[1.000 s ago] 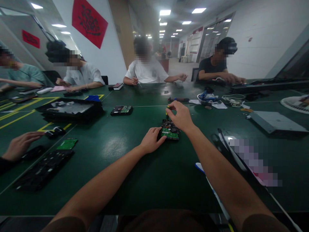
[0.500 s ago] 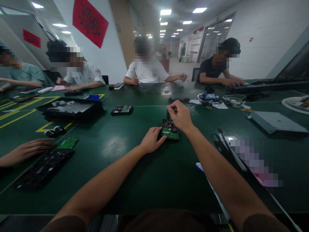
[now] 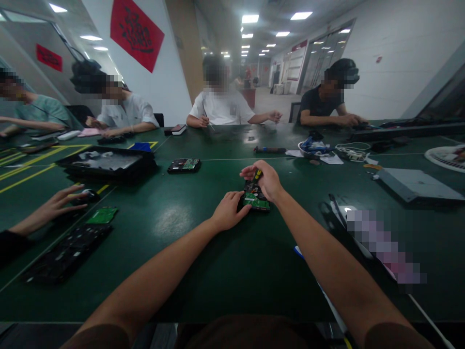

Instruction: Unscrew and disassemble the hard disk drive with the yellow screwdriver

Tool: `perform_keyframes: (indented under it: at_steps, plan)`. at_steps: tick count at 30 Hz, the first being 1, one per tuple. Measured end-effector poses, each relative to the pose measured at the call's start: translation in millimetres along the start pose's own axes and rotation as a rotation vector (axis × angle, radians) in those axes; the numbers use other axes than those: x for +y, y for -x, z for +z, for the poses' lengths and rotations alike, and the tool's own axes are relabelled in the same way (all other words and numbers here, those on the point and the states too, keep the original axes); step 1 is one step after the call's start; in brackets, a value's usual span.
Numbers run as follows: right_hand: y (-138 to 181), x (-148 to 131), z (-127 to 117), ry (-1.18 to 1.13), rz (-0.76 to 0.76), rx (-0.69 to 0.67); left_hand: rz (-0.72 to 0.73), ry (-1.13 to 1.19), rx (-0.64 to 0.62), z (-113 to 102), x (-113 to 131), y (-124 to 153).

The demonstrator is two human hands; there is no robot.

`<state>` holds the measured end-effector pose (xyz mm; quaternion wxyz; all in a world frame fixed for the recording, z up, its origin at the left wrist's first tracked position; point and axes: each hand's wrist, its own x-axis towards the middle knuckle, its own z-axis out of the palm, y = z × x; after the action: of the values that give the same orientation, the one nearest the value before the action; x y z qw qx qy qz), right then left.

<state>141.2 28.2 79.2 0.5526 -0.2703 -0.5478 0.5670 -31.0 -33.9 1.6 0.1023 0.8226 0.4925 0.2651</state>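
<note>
A hard drive (image 3: 255,200) lies on the green table in front of me, its green circuit board facing up. My left hand (image 3: 230,209) grips its left side, thumb along the near edge and fingers at the far left. Over the drive's far end is my right hand (image 3: 268,180), holding a small screwdriver (image 3: 258,174) with a yellow and black handle. The screwdriver's tip is hidden behind the hand and drive, so I cannot tell whether it touches a screw.
Another hard drive (image 3: 183,165) lies beyond my left hand. Left are a black tray (image 3: 109,165), a green circuit board (image 3: 102,215), dark parts (image 3: 69,252) and a co-worker's hand (image 3: 54,208). Right are a grey metal case (image 3: 421,184) and a cable bundle (image 3: 314,145). Several people sit opposite.
My right hand has lowered and turned, its fingers now spread to the left around the screwdriver, whose yellow handle shows. The co-worker's hand at left has lifted toward the small black objects.
</note>
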Motion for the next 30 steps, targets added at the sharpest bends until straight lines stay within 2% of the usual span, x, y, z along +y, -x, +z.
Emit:
perform_keyframes:
  at_steps: [3,16,24,30]
  plan:
    - [1.6,-1.8,3.9,-0.081,0.015,-0.043,0.008,-0.006,0.014,0.9,-1.0,-0.1]
    - [0.4,2.1,0.5,-0.306,0.063,-0.001,0.011,-0.014,0.005,-1.8,1.7,0.4]
    - [1.9,3.1,5.6,-0.210,0.054,0.042,0.002,-0.010,-0.004,-2.4,2.4,0.0]
    - [2.9,0.7,3.2,-0.198,0.081,-0.046,0.013,-0.006,0.009,-1.2,1.4,0.5]
